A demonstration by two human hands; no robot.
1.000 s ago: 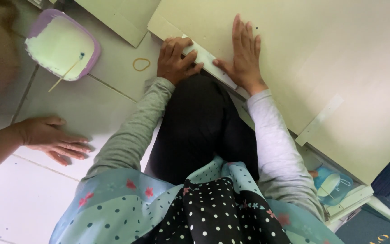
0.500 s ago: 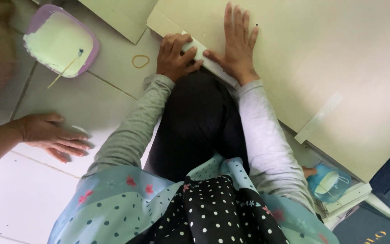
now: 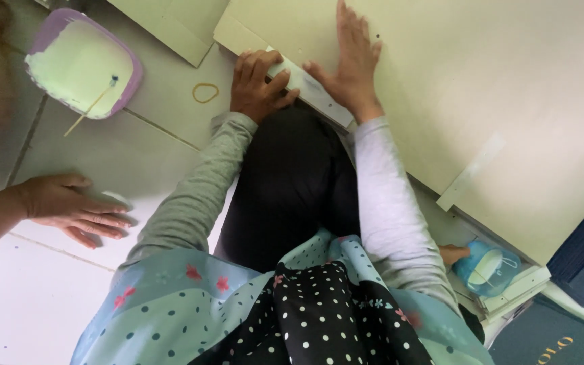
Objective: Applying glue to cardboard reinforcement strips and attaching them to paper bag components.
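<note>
Right hand (image 3: 353,71) has slid farther up the cream board (image 3: 495,88), fingers flat (holding nothing); left hand (image 3: 258,84) stays clenched on the folded strip (image 3: 309,88).

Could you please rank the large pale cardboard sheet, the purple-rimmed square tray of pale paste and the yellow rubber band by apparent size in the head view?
1. Large pale cardboard sheet, under both hands.
2. Purple-rimmed square tray of pale paste.
3. Yellow rubber band, smallest by far.
</note>
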